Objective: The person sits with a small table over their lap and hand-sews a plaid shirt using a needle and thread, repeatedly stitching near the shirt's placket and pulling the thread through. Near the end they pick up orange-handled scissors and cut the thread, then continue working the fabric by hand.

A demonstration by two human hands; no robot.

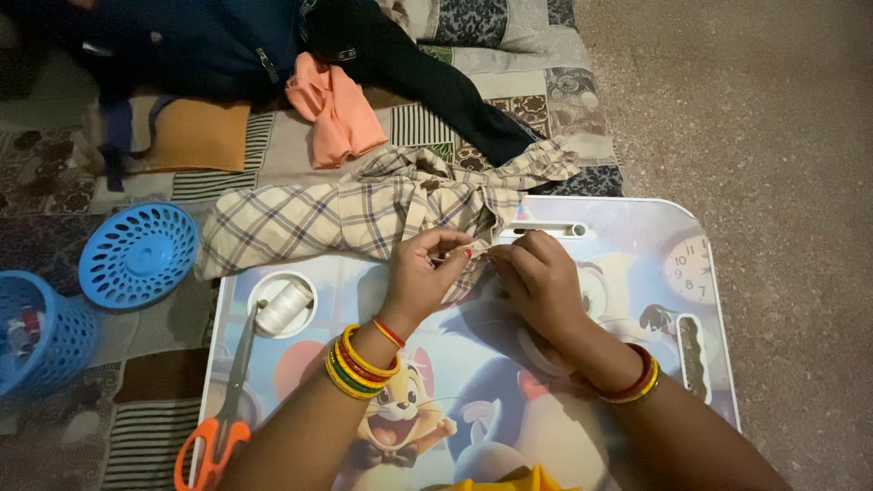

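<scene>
Yellow cloth peeks in at the very bottom edge, close to the person. Just above it is a small lap table (637, 227) with a cartoon picture of a mouse and a cat on its top. Both arms reach out over this table. The left wrist wears yellow, green and red bangles (361, 365). The right wrist wears red and yellow bangles (637, 380).

On the left side of the table lie scissors (223, 409) with orange handles. Their blades point up toward a spool of white thread (284, 306), which sits in a round cup hole in the table.

The left hand (423, 277) has its thumb and first finger pressed together, pinching something thin that is too small to make out. The right hand (536, 277) is just beside it, with its fingers curled down and pressed onto the checked shirt (364, 214). The two hands almost touch at the fingertips.

The checked shirt is cream with dark lines. It lies bunched up across the far edge of the table and hangs off onto the patterned mat (509, 55) on the floor.

Farther away on the mat are an orange cloth (338, 114) and dark clothes (227, 45). Off to the left sit a blue basket (36, 332) and a round blue lid (136, 255) with holes. Grey floor is on the right.
</scene>
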